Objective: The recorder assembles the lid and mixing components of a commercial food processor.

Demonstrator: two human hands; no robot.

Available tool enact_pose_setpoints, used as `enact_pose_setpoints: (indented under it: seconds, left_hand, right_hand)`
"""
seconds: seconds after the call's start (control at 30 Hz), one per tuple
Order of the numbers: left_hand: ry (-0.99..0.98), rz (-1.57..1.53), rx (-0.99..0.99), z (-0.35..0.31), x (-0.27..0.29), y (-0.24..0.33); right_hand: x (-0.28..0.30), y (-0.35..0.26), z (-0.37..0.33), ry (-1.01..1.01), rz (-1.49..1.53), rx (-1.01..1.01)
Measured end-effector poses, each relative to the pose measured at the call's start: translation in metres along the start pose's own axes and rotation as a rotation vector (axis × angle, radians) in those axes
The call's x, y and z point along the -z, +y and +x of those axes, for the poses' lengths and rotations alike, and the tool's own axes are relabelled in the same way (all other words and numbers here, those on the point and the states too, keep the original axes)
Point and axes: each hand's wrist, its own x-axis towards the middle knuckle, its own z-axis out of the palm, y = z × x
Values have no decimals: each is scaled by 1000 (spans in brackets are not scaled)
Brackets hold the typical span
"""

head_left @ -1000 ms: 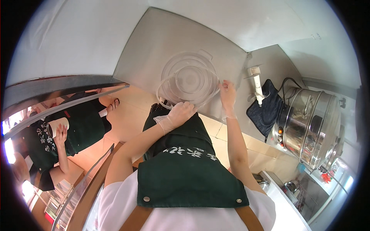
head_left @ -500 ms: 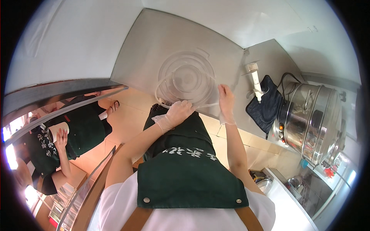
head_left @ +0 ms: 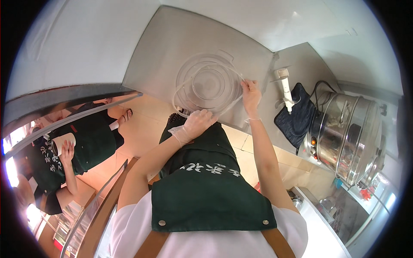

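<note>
While the clear, colourless, round plastic-looking vessel (head_left: 209, 84) stays on the grey metal counter (head_left: 148, 56), the right hand (head_left: 251, 95), in a thin transparent glove, has moved in over the last half second from just beside the thin, pale translucent loop (head_left: 174, 101) and now pinches its right edge between thumb and fingers. That appears to give the loop hold on two sides, since the left hand (head_left: 199, 123), gloved alike, has its fingers curled together on the near edge, as before. The vessel shows concentric rings and a tab-like handle at its far side; the loop crosses over it slightly off-centre, and I cannot tell whether it is the vessel's own rim or a separate band. Right of it lie a white stick-shaped device with blades (head_left: 285, 89) and a black, folded cloth-like mat (head_left: 294, 118), then a shiny, round, tiered steel cooker (head_left: 346, 133). Off to the left, a co-worker in a dark green apron (head_left: 92, 144) holds a white cup-shaped container (head_left: 63, 143).
</note>
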Motion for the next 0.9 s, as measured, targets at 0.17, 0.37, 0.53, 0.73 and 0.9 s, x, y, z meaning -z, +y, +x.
enact_pose_setpoints:
  seconds: [0.17, 0.37, 0.53, 0.73, 0.9]
  left_hand:
    - [0, 5, 2, 5, 4, 5]
    - [-19, 20, 18, 10, 0, 6]
    - [-57, 104, 19, 17, 1, 6]
    - [-34, 74, 18, 19, 3, 7]
    - [2, 7, 15, 26, -7, 10]
  right_hand:
    - [-9, 20, -2, -76, 424, -413]
    - [6, 3, 8, -80, 505, -424]
    - [8, 2, 17, -72, 574, -394]
    - [-4, 15, 24, -135, 659, -492]
    - [-3, 11, 26, -238, 780, -578]
